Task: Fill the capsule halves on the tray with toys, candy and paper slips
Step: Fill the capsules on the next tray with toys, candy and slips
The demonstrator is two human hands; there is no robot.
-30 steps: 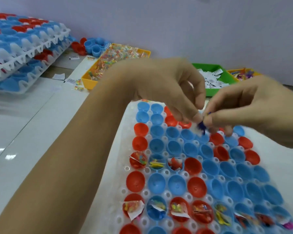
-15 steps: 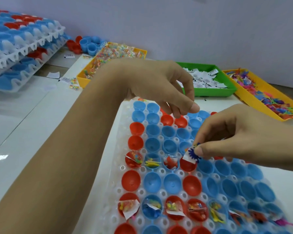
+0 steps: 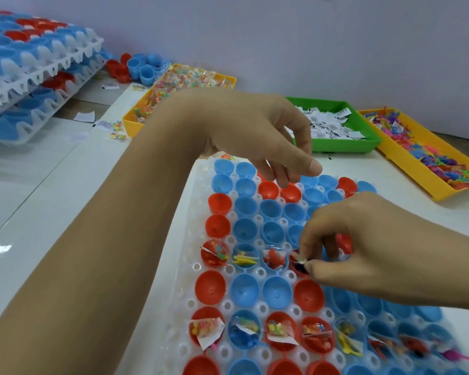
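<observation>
- Right now your right hand (image 3: 363, 239) is pinching a small dark blue toy (image 3: 300, 266) with a paper slip (image 3: 301, 259) between thumb and fingertips, lowering them into a red capsule half (image 3: 295, 262) in the partly filled row of the tray (image 3: 192, 266).
- Your left hand (image 3: 257, 136) is hovering above the far rows, fingers loosely curled, holding nothing.
- You are handling very light pieces: the toy looks like stiff little plastic, the slip is flimsy and likely to spring back out, so keep the pinch at their edges and tuck the slip under the toy.
- Probably the thin, smooth halves are sitting loosely in their sockets, so press gently.
- Refills are waiting in the green bin (image 3: 336, 144) and yellow bins (image 3: 428, 169).
</observation>
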